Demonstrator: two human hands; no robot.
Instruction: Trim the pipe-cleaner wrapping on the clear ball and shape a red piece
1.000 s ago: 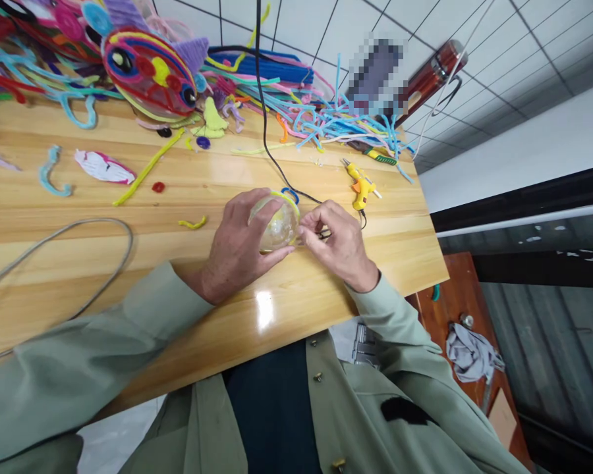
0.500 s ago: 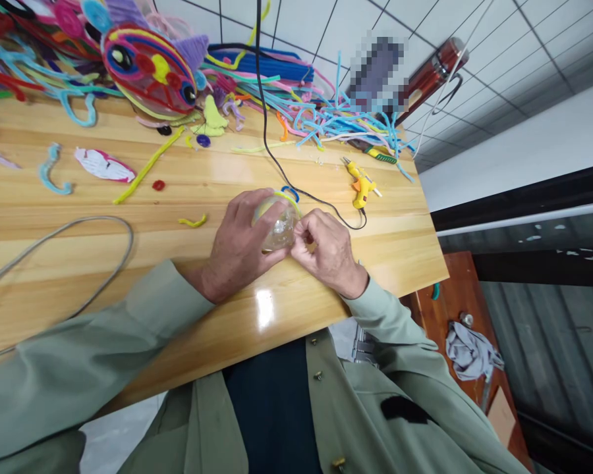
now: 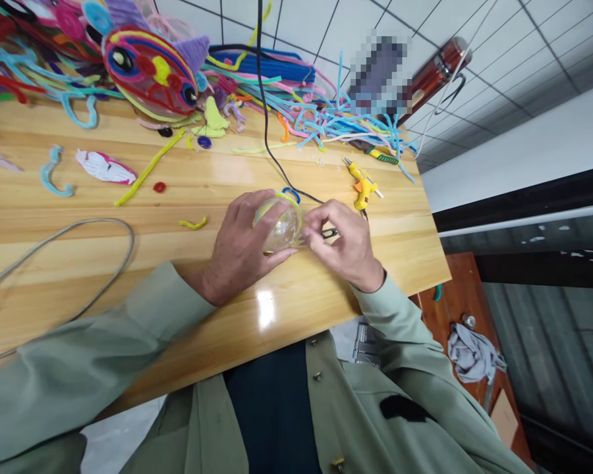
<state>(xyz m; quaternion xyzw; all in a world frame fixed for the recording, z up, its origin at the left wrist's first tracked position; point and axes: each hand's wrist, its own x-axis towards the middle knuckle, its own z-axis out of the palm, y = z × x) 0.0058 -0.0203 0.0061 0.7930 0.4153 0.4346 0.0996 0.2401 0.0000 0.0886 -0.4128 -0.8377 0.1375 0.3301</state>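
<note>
Glossy pale wood forms the tabletop (image 3: 410, 243), with a heap of pipe cleaners (image 3: 326, 122) along its far side. Reaching in diagonally from the lower left, a green-sleeved arm ends in the left hand (image 3: 242, 234), which is clamped on a clear round shell (image 3: 287, 232) edged in yellow. Its fingers arch over the shell's left and upper part; the thumb stretches along the near side. The shell lies between both hands, just nearer than a blue loop (image 3: 291, 193). The right hand (image 3: 343, 240) angles in from the lower right, thumb and forefinger curled toward each other just beside the shell; I cannot tell whether they pinch anything. Beyond it lies a yellow glue gun (image 3: 362, 185).
</note>
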